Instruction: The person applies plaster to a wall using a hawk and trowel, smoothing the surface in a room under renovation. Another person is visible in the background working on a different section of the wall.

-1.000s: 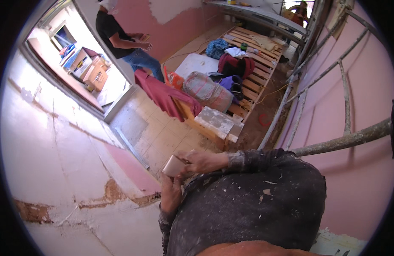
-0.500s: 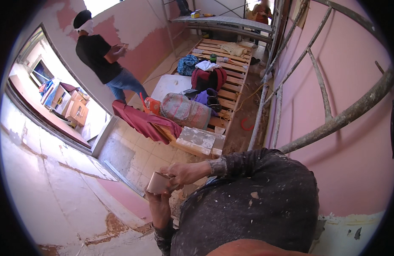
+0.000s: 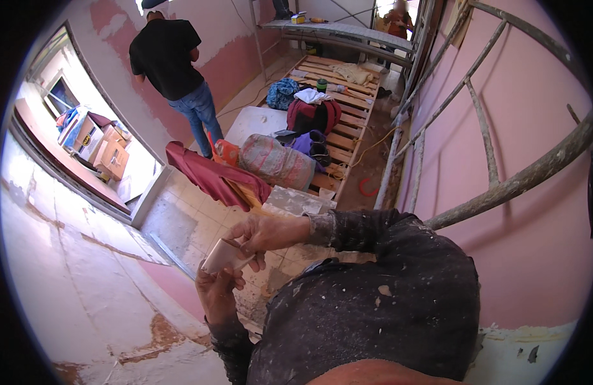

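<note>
A small, flat, pale rectangular thing [image 3: 222, 256] is between my two hands, its exact kind not clear. My left hand [image 3: 216, 292] grips it from below, fingers curled about the lower edge. From the other side, my right hand [image 3: 265, 234] pinches its right end. Both my dark sleeves are spotted with paint or plaster. Past my hands, a grey, plaster-smeared box-like surface [image 3: 290, 201] stands at the near end of a slatted wooden pallet [image 3: 347, 138], beside a maroon cloth [image 3: 213, 179].
Bags, a patterned bundle [image 3: 274, 163] and a red backpack [image 3: 314, 119] lie on the pallet. Scaffold pipes [image 3: 527, 179] run along the right wall. A person in a black shirt [image 3: 165, 58] stands at the left wall; another person [image 3: 399, 22] is far back. Cardboard boxes [image 3: 110, 159] show through a doorway.
My hands and the pale rectangular thing have moved left, and it is now tilted more. The person in black has turned away and stands more to the right.
</note>
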`<state>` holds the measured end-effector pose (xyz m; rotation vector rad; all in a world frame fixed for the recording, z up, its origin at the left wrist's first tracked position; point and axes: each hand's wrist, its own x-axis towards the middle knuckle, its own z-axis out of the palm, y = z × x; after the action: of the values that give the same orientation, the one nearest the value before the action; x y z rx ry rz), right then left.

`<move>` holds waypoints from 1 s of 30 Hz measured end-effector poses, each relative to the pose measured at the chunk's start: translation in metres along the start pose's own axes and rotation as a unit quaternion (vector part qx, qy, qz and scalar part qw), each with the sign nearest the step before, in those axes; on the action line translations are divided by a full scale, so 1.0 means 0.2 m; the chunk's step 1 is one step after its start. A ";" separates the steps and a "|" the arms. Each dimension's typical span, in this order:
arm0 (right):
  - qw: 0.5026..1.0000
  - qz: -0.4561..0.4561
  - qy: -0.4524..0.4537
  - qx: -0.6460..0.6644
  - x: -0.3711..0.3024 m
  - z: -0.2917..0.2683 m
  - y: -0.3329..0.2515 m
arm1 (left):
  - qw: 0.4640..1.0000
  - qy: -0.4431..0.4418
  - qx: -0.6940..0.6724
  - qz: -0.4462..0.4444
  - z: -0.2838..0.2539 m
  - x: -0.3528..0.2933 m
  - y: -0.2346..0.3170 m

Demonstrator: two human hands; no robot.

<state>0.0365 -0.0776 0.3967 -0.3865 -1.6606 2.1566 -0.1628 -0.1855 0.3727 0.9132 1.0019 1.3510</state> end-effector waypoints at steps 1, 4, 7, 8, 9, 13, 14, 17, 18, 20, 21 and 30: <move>1.000 -0.013 0.001 0.005 0.01 -0.02 0.00 | 1.000 -0.009 -0.029 -0.008 -0.02 0.02 -0.01; 1.000 -0.017 0.006 -0.018 0.04 -0.09 -0.05 | 0.972 -0.104 -0.210 -0.021 -0.02 0.03 0.06; 0.877 -0.297 0.041 -0.375 0.11 -0.10 0.00 | 0.995 0.014 -0.090 -0.045 0.05 0.07 0.05; 0.876 -0.270 0.063 -0.395 0.11 -0.07 0.03 | 0.997 -0.002 -0.079 0.015 0.09 0.07 0.01; 0.879 -0.265 0.081 -0.389 0.11 -0.04 0.02 | 0.996 0.010 -0.079 0.045 0.09 0.09 -0.01; 0.918 -0.233 0.112 -0.300 0.09 0.04 0.00 | 0.984 0.074 -0.066 0.149 0.09 0.14 -0.05; 0.950 -0.198 0.111 -0.212 0.08 0.08 -0.02 | 0.980 0.094 -0.056 0.166 0.05 0.16 -0.08; 0.923 -0.194 0.159 -0.293 0.09 0.12 0.01 | 0.952 0.196 0.076 0.222 0.11 0.20 -0.04; 0.903 -0.182 0.185 -0.342 0.10 0.13 0.03 | 0.929 0.243 0.151 0.233 0.12 0.20 -0.03; 0.875 -0.173 0.227 -0.392 0.11 0.15 0.04 | 0.889 0.297 0.237 0.255 0.13 0.22 -0.02; 0.877 -0.174 0.232 -0.383 0.12 0.15 0.04 | 0.877 0.312 0.249 0.268 0.12 0.23 -0.03; 0.823 -0.258 0.228 -0.451 0.17 0.12 0.02 | 0.890 0.296 0.202 0.281 0.14 0.29 0.04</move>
<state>-0.0054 -0.0831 0.3992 -0.5602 -2.0593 0.7087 -0.1410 -0.1262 0.3873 1.1887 1.6083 2.0304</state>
